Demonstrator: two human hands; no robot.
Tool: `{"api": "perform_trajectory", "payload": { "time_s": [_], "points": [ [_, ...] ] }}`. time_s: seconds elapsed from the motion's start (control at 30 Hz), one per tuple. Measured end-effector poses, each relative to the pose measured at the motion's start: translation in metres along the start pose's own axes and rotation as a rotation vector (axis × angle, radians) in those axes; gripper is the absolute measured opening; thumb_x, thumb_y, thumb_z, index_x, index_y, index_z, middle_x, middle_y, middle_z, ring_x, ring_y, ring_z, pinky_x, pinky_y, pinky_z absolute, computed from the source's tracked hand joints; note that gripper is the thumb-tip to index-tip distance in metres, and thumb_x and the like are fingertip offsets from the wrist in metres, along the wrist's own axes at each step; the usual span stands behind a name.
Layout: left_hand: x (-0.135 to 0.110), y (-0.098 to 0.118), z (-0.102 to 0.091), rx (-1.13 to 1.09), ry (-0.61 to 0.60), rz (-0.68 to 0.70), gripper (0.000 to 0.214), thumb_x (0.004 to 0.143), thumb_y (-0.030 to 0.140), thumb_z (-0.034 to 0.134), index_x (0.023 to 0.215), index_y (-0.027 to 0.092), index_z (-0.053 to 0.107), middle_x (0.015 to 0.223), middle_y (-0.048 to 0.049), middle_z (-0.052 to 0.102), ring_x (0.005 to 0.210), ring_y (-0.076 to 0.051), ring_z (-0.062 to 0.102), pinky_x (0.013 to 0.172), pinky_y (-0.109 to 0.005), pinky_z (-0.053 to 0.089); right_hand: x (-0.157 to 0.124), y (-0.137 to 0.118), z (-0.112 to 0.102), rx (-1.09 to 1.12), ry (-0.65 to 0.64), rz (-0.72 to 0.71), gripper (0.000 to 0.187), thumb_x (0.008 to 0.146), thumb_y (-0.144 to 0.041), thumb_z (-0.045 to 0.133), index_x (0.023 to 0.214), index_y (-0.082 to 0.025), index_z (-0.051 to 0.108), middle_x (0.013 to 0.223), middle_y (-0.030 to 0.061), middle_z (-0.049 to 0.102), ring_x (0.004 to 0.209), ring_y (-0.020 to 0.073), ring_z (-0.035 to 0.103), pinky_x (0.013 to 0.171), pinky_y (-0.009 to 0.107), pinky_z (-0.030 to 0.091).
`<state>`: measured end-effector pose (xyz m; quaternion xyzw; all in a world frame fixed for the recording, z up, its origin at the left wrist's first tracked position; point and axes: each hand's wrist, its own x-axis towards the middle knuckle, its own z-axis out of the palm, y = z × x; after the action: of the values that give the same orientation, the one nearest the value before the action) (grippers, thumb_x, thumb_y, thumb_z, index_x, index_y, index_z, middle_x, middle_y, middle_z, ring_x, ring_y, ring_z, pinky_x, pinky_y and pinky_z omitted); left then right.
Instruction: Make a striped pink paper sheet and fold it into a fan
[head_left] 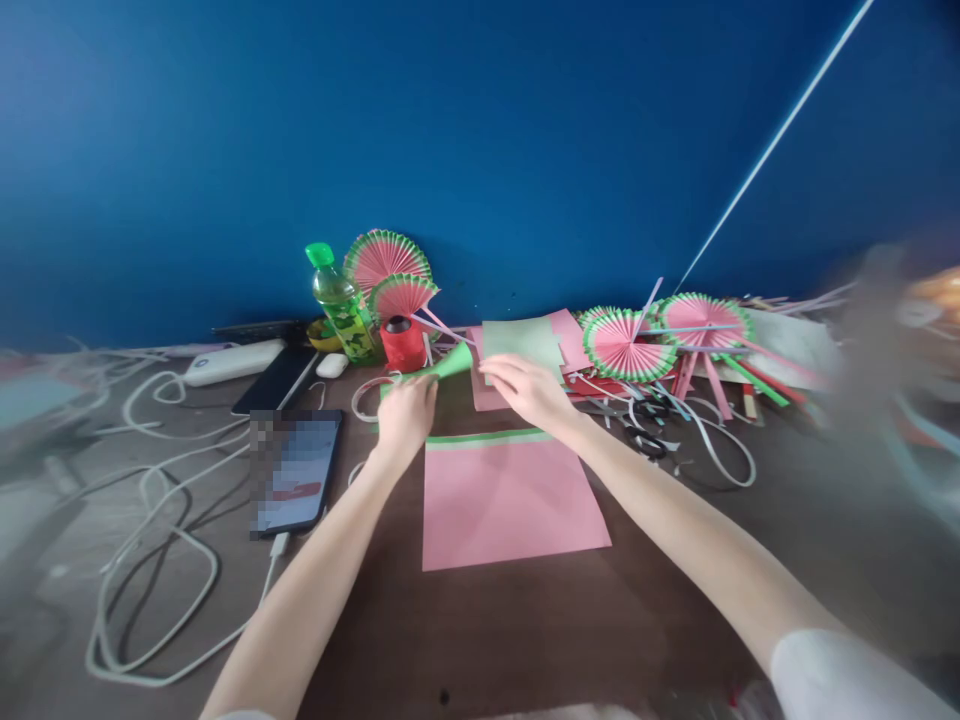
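My left hand (407, 412) has its fingers closed on a strip of green paper (454, 361), whose free end curves up to the right. My right hand (531, 392) reaches in from the other side, fingers stretched out and apart from that strip's end, over a stack of pale green paper sheets (521, 338). Whether its fingertips touch the stack I cannot tell. Between my forearms a pink paper sheet (514, 505) lies flat on the dark table, with a green and white band along its far edge.
Left are a phone (301, 475), looping white cables (214, 560), a power bank (234, 362) and a green-capped bottle (341, 305). A red tape-like roll (403, 343) stands behind my left hand. Pleated pink-and-green paper fans (630, 345) and black-handled scissors (646, 440) lie right.
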<state>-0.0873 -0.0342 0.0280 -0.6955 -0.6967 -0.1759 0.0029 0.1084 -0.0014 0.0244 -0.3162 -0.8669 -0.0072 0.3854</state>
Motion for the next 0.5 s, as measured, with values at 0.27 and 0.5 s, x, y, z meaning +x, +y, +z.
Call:
{"api": "perform_trajectory", "payload": {
  "time_s": [0.27, 0.5],
  "points": [
    [0.017, -0.023, -0.042, -0.653, 0.159, -0.179, 0.034, 0.080, 0.038, 0.048, 0.089, 0.011, 0.066, 0.086, -0.0094, 0.069, 0.084, -0.025, 0.062, 0.077, -0.030, 0.046, -0.052, 0.052, -0.093, -0.050, -0.112, 0.506, 0.020, 0.078, -0.025, 0.048, 0.088, -0.018, 0.063, 0.093, 0.0062, 0.067, 0.088, 0.0214, 0.061, 0.080, 0.036, 0.047],
    [0.017, -0.023, -0.037, -1.350, 0.143, -0.318, 0.029, 0.071, 0.034, 0.064, 0.092, 0.014, 0.066, 0.093, -0.0078, 0.068, 0.092, -0.022, 0.061, 0.084, -0.032, 0.047, -0.121, 0.081, -0.125, -0.200, -0.442, 0.686, 0.036, 0.067, -0.029, 0.051, 0.100, -0.017, 0.058, 0.104, 0.0108, 0.060, 0.095, 0.0258, 0.058, 0.083, 0.039, 0.046]
  ]
}}
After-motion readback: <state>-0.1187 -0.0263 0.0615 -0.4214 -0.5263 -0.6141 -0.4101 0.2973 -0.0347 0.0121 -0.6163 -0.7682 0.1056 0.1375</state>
